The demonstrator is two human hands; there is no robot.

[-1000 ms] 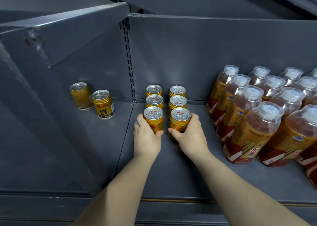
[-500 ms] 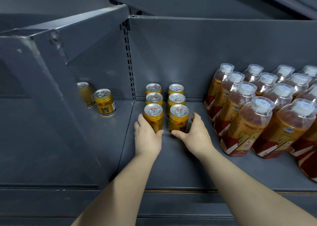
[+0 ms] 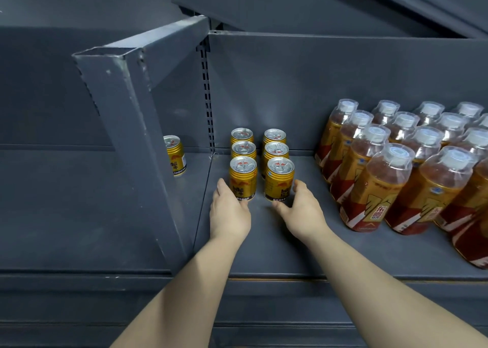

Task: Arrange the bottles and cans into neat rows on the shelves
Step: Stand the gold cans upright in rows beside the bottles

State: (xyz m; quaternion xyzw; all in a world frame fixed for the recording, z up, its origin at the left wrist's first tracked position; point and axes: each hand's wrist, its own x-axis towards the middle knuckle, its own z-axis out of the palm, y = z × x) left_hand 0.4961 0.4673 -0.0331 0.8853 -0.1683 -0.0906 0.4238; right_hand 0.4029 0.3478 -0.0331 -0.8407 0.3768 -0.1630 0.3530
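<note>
Six gold cans stand in two straight columns of three on the grey shelf (image 3: 290, 247), near its left back corner. My left hand (image 3: 229, 211) lies just in front of the front left can (image 3: 243, 177), fingers relaxed, touching its lower left side at most. My right hand (image 3: 301, 210) is spread loosely around the base of the front right can (image 3: 280, 178), with a small gap to it. Neither hand holds anything. Amber tea bottles (image 3: 380, 186) with clear caps stand in rows on the right.
A slanted grey shelf bracket (image 3: 132, 136) divides this bay from the left one, where one more gold can (image 3: 175, 155) stands partly hidden behind it. A slotted upright (image 3: 207, 97) runs up the back panel. Bare shelf lies between cans and bottles.
Both hands have let go of the front cans and drawn back toward me. The view shifted, so the bracket now hides one of the two cans in the left bay.
</note>
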